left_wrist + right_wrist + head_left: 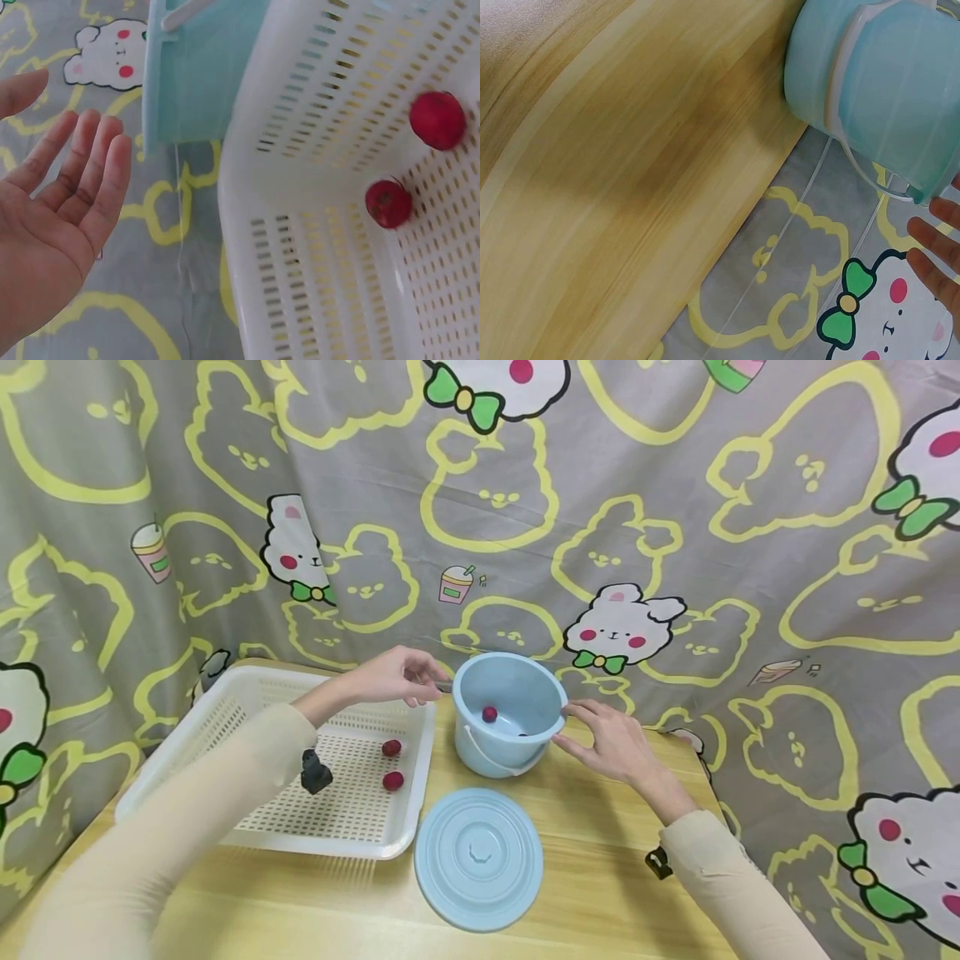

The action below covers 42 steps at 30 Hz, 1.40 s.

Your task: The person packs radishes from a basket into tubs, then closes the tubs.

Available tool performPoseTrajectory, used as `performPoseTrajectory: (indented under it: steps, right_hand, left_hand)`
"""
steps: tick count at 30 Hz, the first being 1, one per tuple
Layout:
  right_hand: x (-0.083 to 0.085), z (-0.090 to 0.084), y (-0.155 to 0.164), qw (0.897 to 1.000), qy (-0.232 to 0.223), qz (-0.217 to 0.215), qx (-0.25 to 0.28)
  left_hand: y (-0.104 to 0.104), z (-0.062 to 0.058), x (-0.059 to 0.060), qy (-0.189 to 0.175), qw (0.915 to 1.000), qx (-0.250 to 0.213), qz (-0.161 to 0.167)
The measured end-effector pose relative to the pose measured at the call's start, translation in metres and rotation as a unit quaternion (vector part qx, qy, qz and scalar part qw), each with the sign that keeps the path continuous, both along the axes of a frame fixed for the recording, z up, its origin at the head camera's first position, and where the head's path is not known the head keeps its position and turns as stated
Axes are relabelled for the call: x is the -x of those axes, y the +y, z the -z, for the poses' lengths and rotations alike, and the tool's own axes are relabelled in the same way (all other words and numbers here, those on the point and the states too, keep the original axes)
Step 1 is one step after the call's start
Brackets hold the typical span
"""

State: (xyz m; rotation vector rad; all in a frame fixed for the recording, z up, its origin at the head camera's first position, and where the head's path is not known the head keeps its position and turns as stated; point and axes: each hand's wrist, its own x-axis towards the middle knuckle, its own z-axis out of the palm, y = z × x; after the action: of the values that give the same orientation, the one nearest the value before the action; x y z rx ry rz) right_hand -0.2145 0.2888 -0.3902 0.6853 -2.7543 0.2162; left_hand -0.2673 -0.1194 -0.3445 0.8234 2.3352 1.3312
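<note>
A light blue bucket stands upright at the back of the table, its white handle hanging down in front. Inside lies a small red round fruit-like object, with part of another barely visible. My left hand hovers just left of the bucket rim; its palm and spread fingers hold nothing in the left wrist view. At the rim's right side, my right hand rests its fingertips, fingers fairly straight. Two more red round objects, one nearer the back and one nearer the front, lie in the white basket.
The blue round lid lies flat on the wooden table in front of the bucket. The basket takes up the table's left side. A patterned grey curtain hangs right behind the table.
</note>
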Motion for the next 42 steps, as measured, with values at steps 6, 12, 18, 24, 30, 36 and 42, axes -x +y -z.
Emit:
performPoseTrajectory:
  steps: [6,12,18,24,30,36,42]
  right_hand:
    - [0.001,0.001,0.0,1.0,0.002,0.001,-0.002]
    - [0.001,0.002,0.0,1.0,0.002,0.0,-0.003]
    - [0.0,0.001,0.0,1.0,0.005,-0.001,0.0]
    - [0.0,0.001,-0.001,1.0,0.005,-0.002,-0.001]
    - [-0.001,0.001,0.0,1.0,0.01,-0.003,0.002]
    - [0.0,0.0,0.0,1.0,0.012,-0.005,0.001]
    - [-0.001,0.0,0.0,1.0,0.012,-0.005,0.002]
  left_hand:
    - [-0.013,0.009,-0.007,-0.005,0.9999,0.009,0.001]
    - [-0.023,0.022,-0.014,-0.017,0.9997,0.018,0.003]
    - [-0.033,0.036,-0.018,-0.021,0.9993,0.028,-0.01]
    - [-0.044,0.051,-0.019,-0.028,0.9986,0.036,-0.024]
    - [-0.052,0.064,-0.015,-0.044,0.9973,0.048,-0.035]
    - [-0.059,0.076,-0.011,-0.064,0.9955,0.051,-0.049]
    - [-0.063,0.09,-0.007,-0.073,0.9945,0.053,-0.051]
